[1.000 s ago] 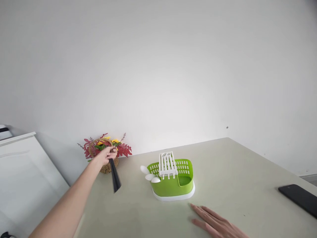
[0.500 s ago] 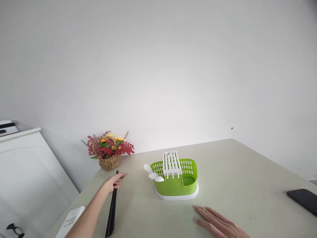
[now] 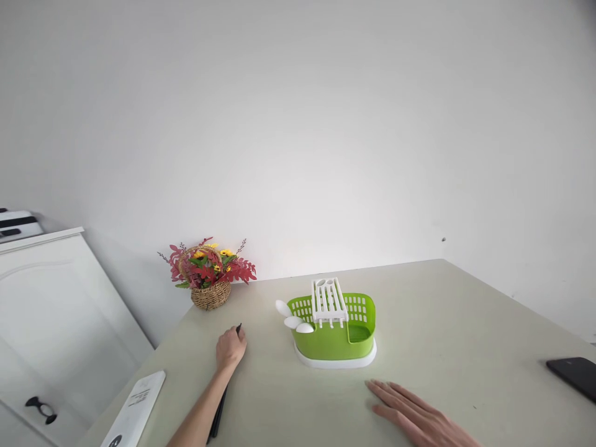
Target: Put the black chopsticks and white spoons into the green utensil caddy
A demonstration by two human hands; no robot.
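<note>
My left hand (image 3: 231,346) is closed around the black chopsticks (image 3: 218,419), whose tips poke out past the fingers at the far end. Their other ends run back along the table beside my forearm, partly hidden by it. My right hand (image 3: 412,410) lies flat on the table, fingers stretched out, holding nothing. Between and beyond both hands stands a green utensil basket (image 3: 333,349) on a white base. Three white spoons (image 3: 293,322) lean out over its left side. A slotted white rack (image 3: 329,301) bridges the basket's top.
A wicker basket of artificial flowers (image 3: 211,295) stands at the table's back left. A white box (image 3: 135,410) lies along the left edge. On the right rests a black phone (image 3: 572,375). A white cabinet (image 3: 51,323) adjoins the left side, and a wall is behind the table (image 3: 465,323).
My left hand has turned over and closed around the chopsticks, which have shifted slightly right. My right hand stays flat. The whole view has shifted slightly.
</note>
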